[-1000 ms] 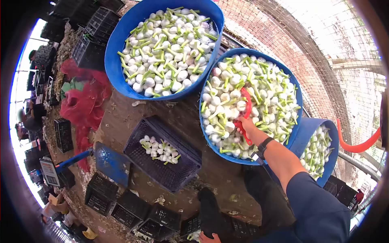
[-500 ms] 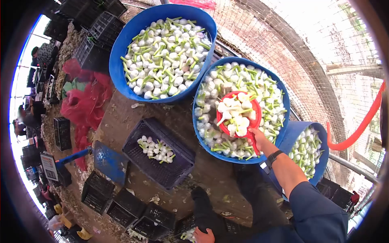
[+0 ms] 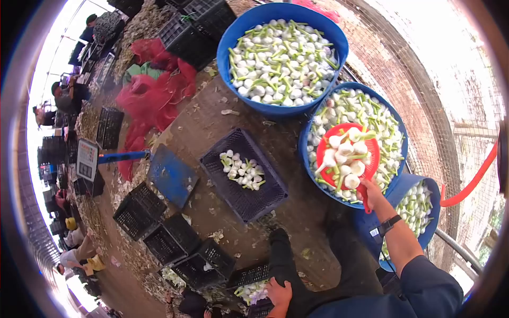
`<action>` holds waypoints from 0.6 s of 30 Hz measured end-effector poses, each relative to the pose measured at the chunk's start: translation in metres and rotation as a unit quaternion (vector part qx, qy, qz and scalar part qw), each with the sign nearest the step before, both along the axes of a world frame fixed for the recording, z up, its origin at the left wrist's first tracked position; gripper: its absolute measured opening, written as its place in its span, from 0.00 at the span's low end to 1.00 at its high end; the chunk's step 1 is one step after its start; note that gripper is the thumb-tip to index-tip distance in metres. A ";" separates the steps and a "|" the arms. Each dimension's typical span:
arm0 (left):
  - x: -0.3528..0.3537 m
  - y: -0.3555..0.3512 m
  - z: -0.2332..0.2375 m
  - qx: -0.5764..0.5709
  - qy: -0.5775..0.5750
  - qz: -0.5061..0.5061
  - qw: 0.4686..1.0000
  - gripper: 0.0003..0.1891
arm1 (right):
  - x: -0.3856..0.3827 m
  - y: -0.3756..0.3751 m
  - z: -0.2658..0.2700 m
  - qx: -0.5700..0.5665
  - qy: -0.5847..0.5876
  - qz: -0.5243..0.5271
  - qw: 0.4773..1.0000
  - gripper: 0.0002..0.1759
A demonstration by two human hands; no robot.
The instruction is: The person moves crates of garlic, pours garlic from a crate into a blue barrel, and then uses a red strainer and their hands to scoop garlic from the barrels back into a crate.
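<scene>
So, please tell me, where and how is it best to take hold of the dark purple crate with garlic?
I would grip the crate by the rims of its two short ends, from above, one hand at each. It stands upright and open, and the garlic lies low in the middle, leaving these rims bare. The right hand should probably put down the red strainer first.

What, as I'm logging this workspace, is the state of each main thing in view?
Red strainer: loaded with garlic, over middle tub
Right hand: gripping its handle
Left hand: resting on leg
Upper tub: full of garlic
Middle tub: full of garlic
Side tub: holding garlic
Purple crate: small garlic pile inside
Red netting: crumpled
</scene>
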State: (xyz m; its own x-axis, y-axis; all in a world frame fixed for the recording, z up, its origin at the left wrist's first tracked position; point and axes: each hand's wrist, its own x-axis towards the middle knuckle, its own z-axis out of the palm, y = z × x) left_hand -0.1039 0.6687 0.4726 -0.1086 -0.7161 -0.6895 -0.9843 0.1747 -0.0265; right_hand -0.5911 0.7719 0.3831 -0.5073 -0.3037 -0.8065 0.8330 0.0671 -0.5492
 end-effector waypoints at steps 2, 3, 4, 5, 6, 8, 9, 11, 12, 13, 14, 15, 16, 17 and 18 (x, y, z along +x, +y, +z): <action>0.007 -0.007 0.002 0.011 0.008 0.011 1.000 0.34 | 0.018 -0.043 0.013 -0.013 0.003 0.023 1.000 0.13; 0.010 -0.010 0.003 0.015 0.014 0.020 1.000 0.34 | 0.029 -0.067 0.021 -0.014 -0.007 0.024 1.000 0.14; 0.012 -0.014 0.003 0.018 0.020 0.028 0.999 0.34 | 0.040 -0.090 0.023 -0.019 -0.005 0.047 0.999 0.14; 0.014 -0.019 0.003 0.018 0.023 0.035 0.999 0.34 | 0.052 -0.112 0.022 -0.025 -0.003 0.071 0.997 0.14; 0.017 -0.024 0.005 0.026 0.019 0.045 0.998 0.34 | 0.063 -0.136 0.019 -0.023 0.001 0.098 0.995 0.17; 0.026 -0.034 0.008 0.036 0.012 0.062 0.997 0.34 | 0.090 -0.192 0.009 -0.003 0.017 0.132 0.991 0.27; 0.030 -0.038 0.007 0.033 0.025 0.068 0.997 0.34 | 0.106 -0.225 0.005 0.014 0.032 0.139 0.990 0.34; 0.039 -0.043 0.005 0.036 0.034 0.077 0.996 0.33 | 0.139 -0.284 -0.015 0.043 0.166 0.156 0.973 0.47; 0.043 -0.046 0.004 0.041 0.049 0.086 0.994 0.33 | 0.154 -0.301 -0.053 0.153 0.263 0.184 0.935 0.49; 0.047 -0.050 0.003 0.046 0.065 0.094 0.992 0.33 | 0.162 -0.324 -0.061 0.256 0.357 0.208 0.874 0.52; 0.052 -0.055 0.000 0.047 0.065 0.098 0.992 0.33 | 0.168 -0.335 -0.063 0.241 0.270 0.175 0.916 0.52; 0.054 -0.060 -0.005 0.038 0.082 0.092 0.992 0.32 | 0.174 -0.337 -0.062 0.240 0.273 0.180 0.914 0.52; 0.056 -0.064 -0.011 0.029 0.099 0.086 0.991 0.31 | 0.180 -0.335 -0.055 0.237 0.292 0.188 0.907 0.52; 0.055 -0.078 -0.021 0.032 0.103 0.092 0.990 0.31 | 0.185 -0.330 -0.048 0.233 0.311 0.197 0.900 0.52; 0.057 -0.101 -0.038 0.007 0.158 0.062 0.985 0.30 | 0.188 -0.323 -0.042 0.254 0.318 0.215 0.888 0.52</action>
State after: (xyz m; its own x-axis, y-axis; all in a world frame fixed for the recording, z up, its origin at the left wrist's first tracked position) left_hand -0.0473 0.5680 0.4348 -0.2319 -0.7279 -0.6453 -0.9566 0.0502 0.2872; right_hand -0.4028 0.4490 0.3416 -0.8343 -0.2587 -0.4868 0.2023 0.6778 -0.7069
